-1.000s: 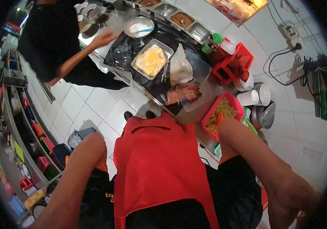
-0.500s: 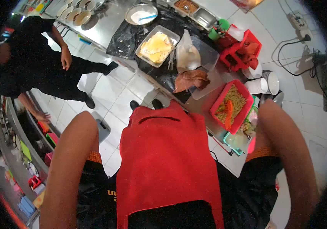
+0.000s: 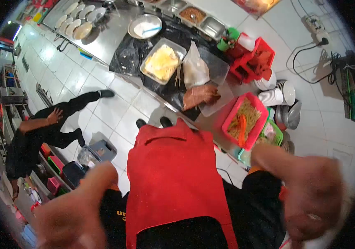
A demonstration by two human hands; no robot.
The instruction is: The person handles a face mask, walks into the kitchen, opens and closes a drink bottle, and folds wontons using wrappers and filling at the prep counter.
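My left hand (image 3: 67,220) is raised close to the camera at the lower left, smeared by motion, its fingers not readable. At the lower right my right hand (image 3: 314,199) is also blurred and near the camera, so its grip cannot be made out. Between them hangs a red apron (image 3: 173,178). Beyond the apron, a clear tray (image 3: 161,61) with yellow and white food stands on black plastic. Beside it lie tongs (image 3: 178,76), a whitish plastic bag (image 3: 196,68) and a brown item (image 3: 201,96). A pink basket (image 3: 226,124) holds pasta-like pieces and orange tongs.
A person in black (image 3: 40,133) leans over the left counter. Bowls (image 3: 82,30) stand at the upper left, near a basin of white powder (image 3: 145,26). Red bins (image 3: 252,62) and stacked cups (image 3: 270,97) are at the right. A grey bin (image 3: 98,150) stands on the floor.
Both my hands have come into view near the lower corners, closer to the apron. The other person has moved from the counter's side to the left and now bends there.
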